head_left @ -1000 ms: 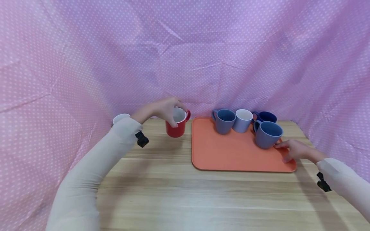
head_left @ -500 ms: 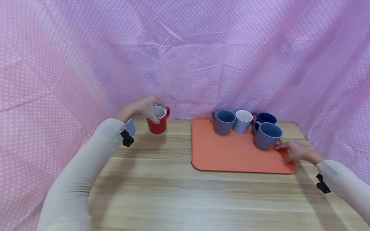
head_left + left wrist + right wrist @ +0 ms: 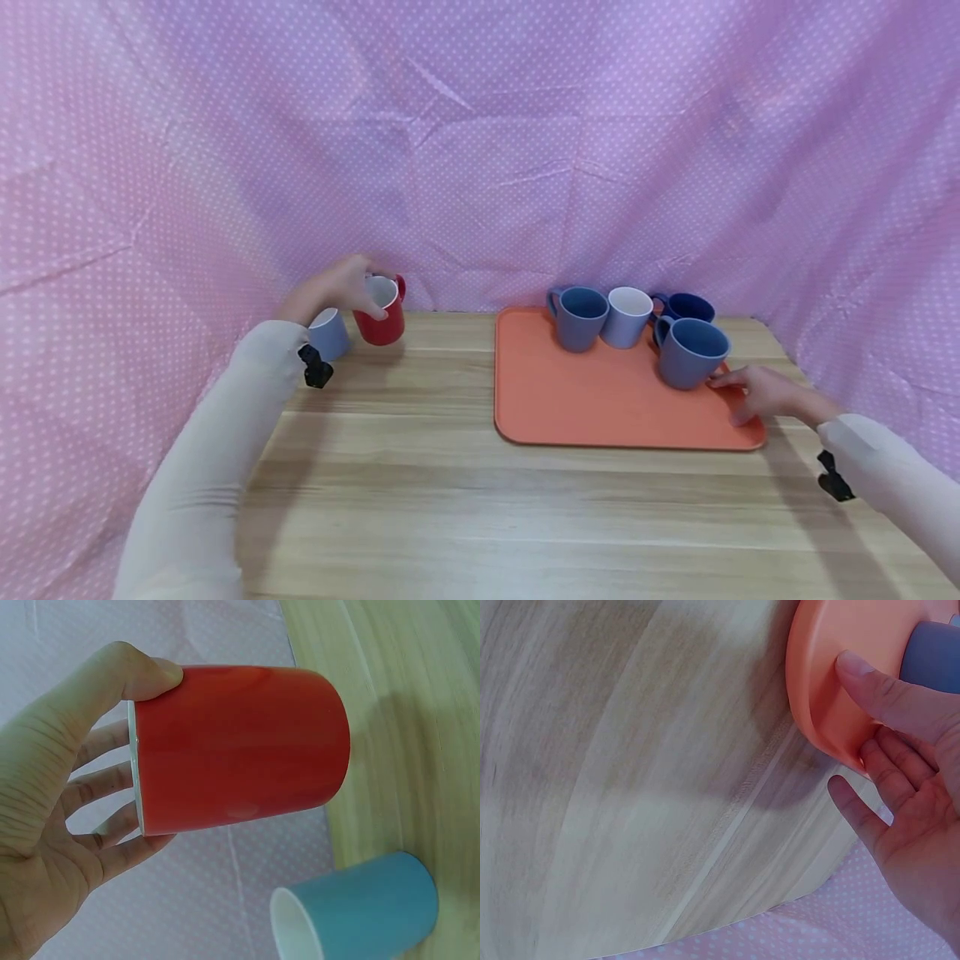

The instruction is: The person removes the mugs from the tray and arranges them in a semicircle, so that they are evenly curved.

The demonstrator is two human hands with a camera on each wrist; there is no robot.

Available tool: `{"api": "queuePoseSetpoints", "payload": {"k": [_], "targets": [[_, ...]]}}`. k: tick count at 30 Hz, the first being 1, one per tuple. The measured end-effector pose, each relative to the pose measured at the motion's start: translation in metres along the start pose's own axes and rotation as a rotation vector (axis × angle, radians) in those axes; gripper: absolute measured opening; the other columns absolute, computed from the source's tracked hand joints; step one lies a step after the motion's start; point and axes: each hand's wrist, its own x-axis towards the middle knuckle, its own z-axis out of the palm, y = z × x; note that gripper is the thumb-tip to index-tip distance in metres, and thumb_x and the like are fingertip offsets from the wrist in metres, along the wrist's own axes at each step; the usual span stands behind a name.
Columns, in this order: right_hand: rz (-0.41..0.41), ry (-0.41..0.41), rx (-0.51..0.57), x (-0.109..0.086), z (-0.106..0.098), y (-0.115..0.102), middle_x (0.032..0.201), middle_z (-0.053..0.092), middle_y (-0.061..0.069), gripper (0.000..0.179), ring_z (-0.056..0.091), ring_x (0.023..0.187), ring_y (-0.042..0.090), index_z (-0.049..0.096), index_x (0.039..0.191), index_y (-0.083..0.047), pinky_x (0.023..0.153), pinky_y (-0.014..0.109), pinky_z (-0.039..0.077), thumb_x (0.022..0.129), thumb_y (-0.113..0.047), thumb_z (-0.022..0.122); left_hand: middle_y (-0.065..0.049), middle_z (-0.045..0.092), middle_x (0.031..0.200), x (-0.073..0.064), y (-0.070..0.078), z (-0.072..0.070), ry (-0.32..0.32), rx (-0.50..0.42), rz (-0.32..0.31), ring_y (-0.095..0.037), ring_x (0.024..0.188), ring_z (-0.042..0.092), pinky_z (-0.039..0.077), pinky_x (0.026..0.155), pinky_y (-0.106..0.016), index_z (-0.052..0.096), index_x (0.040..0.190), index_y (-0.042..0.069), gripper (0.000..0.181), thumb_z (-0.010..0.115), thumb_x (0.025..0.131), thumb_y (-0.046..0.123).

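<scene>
A red mug (image 3: pixel 380 327) with a white inside is gripped from above by my left hand (image 3: pixel 348 283). In the left wrist view the thumb (image 3: pixel 161 679) lies on its near wall and the fingers reach round the rim's far side. Its handle points right and back. Whether its base touches the table cannot be told. Close on its left stands a light-blue mug (image 3: pixel 328 336), partly behind the wrist. My right hand (image 3: pixel 765 392) holds the right edge of an orange tray (image 3: pixel 585 408), thumb inside the rim and fingers against the outer edge, beside a grey-blue mug (image 3: pixel 692 358).
Along the tray's back stand another grey-blue mug (image 3: pixel 579 321), a white-lined pale mug (image 3: pixel 627 318) and a dark-blue mug (image 3: pixel 688 307). A pink dotted cloth (image 3: pixel 480 167) hangs behind and beside the wooden table (image 3: pixel 450 500).
My left hand has carried the red mug leftward from near the tray to beside the light-blue mug, which now shows more. My right hand stays on the tray edge.
</scene>
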Motion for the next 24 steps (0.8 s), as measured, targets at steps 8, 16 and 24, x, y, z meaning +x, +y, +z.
{"api": "queuePoseSetpoints", "payload": {"k": [8, 16, 24], "targets": [[-0.002, 0.011, -0.012, 0.000, 0.002, 0.002, 0.116, 0.071, 0.029, 0.063, 0.065, 0.104, 0.036, 0.071, 0.119, 0.007, 0.078, 0.025, 0.052, 0.061, -0.012, 0.089, -0.026, 0.061, 0.135, 0.004, -0.018, 0.005, 0.032, 0.004, -0.048, -0.038, 0.111, 0.062, 0.058, 0.092, -0.050, 0.064, 0.135, 0.001, 0.061, 0.084, 0.080, 0.019], [0.010, 0.008, -0.017, 0.000, 0.000, 0.001, 0.117, 0.070, 0.030, 0.063, 0.065, 0.105, 0.037, 0.071, 0.119, 0.007, 0.079, 0.027, 0.053, 0.061, -0.011, 0.089, -0.025, 0.063, 0.136, 0.012, -0.033, 0.010, 0.050, 0.017, -0.051, -0.037, 0.116, 0.061, 0.055, 0.097, -0.052, 0.065, 0.133, 0.001, 0.061, 0.084, 0.078, 0.020], [0.036, -0.002, -0.003, 0.001, 0.000, 0.000, 0.119, 0.068, 0.032, 0.064, 0.064, 0.107, 0.039, 0.070, 0.120, 0.007, 0.078, 0.027, 0.053, 0.061, -0.008, 0.088, -0.025, 0.063, 0.137, 0.017, -0.038, 0.012, 0.025, 0.021, -0.089, -0.036, 0.113, 0.062, 0.055, 0.097, -0.051, 0.065, 0.133, 0.000, 0.062, 0.084, 0.077, 0.021]]}}
